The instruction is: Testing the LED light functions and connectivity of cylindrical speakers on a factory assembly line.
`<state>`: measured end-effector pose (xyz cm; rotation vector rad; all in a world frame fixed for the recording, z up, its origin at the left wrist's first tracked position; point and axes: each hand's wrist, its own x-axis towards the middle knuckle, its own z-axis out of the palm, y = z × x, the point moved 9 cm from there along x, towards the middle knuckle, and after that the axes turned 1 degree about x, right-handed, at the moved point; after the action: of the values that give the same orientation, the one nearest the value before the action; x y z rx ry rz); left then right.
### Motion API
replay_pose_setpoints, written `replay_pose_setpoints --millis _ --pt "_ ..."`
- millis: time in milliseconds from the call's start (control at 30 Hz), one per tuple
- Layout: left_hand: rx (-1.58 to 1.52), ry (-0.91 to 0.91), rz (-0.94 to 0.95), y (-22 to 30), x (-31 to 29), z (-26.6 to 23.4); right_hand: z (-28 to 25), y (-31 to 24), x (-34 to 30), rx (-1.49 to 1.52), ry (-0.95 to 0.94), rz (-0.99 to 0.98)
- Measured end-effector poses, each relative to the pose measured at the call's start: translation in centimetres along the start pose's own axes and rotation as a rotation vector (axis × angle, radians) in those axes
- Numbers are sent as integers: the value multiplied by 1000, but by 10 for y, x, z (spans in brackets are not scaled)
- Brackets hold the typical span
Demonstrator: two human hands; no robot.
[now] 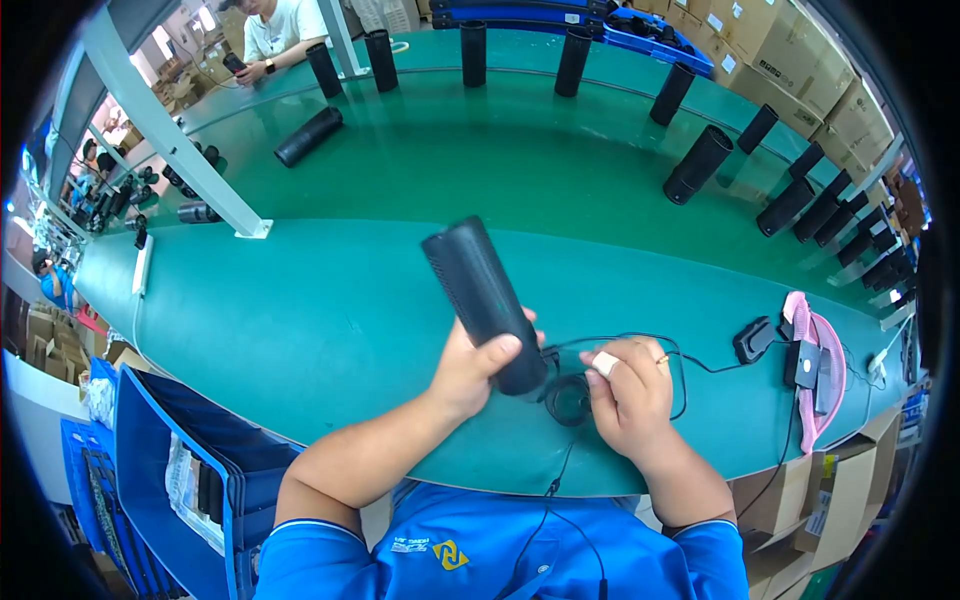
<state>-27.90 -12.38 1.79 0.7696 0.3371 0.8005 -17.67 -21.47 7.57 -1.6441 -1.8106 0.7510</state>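
Left hand [478,362] holds black cylinder [480,285] over tabletop [290,300]; edge near, room leftward.

Your bench [300,300] is green, with a darker band [450,140] running lengthwise behind the near strip. Along the band's far side you have black cylinders [473,54] upright in a spaced row; toward your right, more are grouped closer together. One cylinder lies on its side on the band, left of centre. A white power strip [144,266] lies at your left end; a grey post [180,130] is footed at the near strip's back edge. Right of you lie a black adapter [754,341], its cable [713,369] trailing toward the middle, and a pink item [838,355].
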Motion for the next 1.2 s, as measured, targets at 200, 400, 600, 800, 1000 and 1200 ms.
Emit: replay_pose_setpoints --millis 200,400,600,800,1000,1200 --pt "314 -105 117 -5 -9 11 -23 -51 -18 -695 537 -252" --pt "585 -153 224 -1 -10 18 -2 -33 -15 -713 398 -192" --pt "429 -171 167 8 -5 26 6 -13 -13 -472 228 -300" --pt "128 18 160 39 12 -11 -96 41 -37 354 862 -184" --pt "175 23 46 2 2 7 -15 21 1 192 183 109" --pt "170 -22 59 -10 -3 7 21 18 -1 28 -10 35"
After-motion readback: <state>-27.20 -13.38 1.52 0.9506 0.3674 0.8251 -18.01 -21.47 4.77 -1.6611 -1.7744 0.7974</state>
